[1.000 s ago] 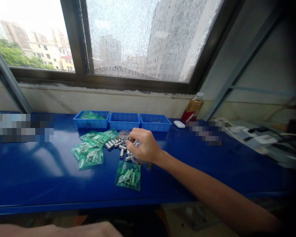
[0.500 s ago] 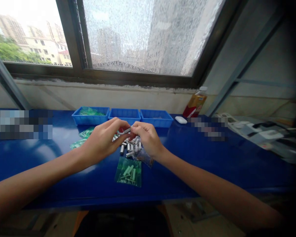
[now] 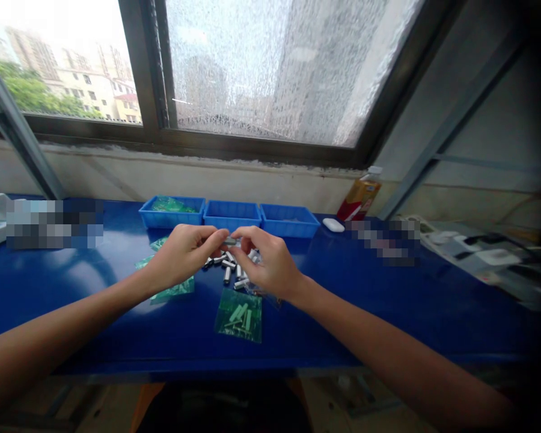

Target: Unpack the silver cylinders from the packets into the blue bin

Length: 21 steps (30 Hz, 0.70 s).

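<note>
A small silver metal cylinder (image 3: pixel 230 241) is held up above the table between my two hands. My left hand (image 3: pixel 183 255) is closed, its thumb and index finger pinching the left end. My right hand (image 3: pixel 273 261) has its curled fingertips at the other end; its grip is partly hidden. Below them lies a loose pile of similar silver cylinders (image 3: pixel 227 275), partly covered by my right hand. A clear plastic bag (image 3: pixel 268 293) lies under my right wrist. Nearer to me is a green zip bag (image 3: pixel 238 316) with several pale strips and thin rods inside.
More green bags (image 3: pixel 174 290) lie beside and beneath my left forearm. Along the wall stand three blue bins: the left bin (image 3: pixel 151 218) holds green bags, beside a middle bin (image 3: pixel 232 220) and right bin (image 3: pixel 291 228). A white case (image 3: pixel 333 225) and bottle (image 3: pixel 359 195) are at back right.
My hands have shifted slightly, and the right fingers have opened a little around the cylinder's end. The view has moved a bit, showing more green bags under my left forearm.
</note>
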{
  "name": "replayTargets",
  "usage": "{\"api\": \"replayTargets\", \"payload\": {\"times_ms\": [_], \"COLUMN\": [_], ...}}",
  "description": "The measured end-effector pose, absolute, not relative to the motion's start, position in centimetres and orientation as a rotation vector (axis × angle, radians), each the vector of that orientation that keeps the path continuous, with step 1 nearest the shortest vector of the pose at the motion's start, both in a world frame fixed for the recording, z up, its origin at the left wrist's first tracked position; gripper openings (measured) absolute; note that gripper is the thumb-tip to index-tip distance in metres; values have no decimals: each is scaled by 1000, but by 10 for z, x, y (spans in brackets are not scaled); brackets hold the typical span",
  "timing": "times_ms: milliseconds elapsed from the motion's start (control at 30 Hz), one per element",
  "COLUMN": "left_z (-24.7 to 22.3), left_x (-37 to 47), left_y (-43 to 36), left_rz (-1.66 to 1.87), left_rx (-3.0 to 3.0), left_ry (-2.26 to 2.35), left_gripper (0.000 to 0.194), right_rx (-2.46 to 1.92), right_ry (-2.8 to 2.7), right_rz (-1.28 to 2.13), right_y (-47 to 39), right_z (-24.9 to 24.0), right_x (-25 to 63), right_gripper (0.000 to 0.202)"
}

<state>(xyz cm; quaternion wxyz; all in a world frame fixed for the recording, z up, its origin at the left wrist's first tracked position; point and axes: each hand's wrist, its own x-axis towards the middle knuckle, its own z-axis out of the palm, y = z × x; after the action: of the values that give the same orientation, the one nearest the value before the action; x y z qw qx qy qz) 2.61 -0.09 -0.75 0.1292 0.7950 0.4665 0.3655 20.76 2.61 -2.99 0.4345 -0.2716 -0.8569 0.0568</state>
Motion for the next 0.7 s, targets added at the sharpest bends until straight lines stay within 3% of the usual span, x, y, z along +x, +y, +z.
{"api": "replayTargets", "payload": {"times_ms": [167, 300, 467, 600, 700], "left_z": [-7, -10, -13, -13, -14], "left_x": [28, 29, 28, 28, 27], "left_y": [0, 0, 0, 2, 5], "left_rz": [1000, 1109, 1249, 1219, 1126], "left_rx": [2266, 2361, 2505, 2448, 2385], "left_ry": [1344, 1282, 1309, 1331, 1356], "left_gripper": [45, 26, 17, 20, 25], "right_rx": [-627, -671, -699, -709, -688], "right_ry": [-2147, -2134, -2130, -2154, -2184], "right_rz": [66, 92, 190, 180, 98], "right_y": [27, 31, 33, 33, 36], "right_z": [-28, -29, -31, -34, -34], "right_x": [209, 211, 209, 208, 206], "right_gripper": [13, 14, 18, 27, 18]}}
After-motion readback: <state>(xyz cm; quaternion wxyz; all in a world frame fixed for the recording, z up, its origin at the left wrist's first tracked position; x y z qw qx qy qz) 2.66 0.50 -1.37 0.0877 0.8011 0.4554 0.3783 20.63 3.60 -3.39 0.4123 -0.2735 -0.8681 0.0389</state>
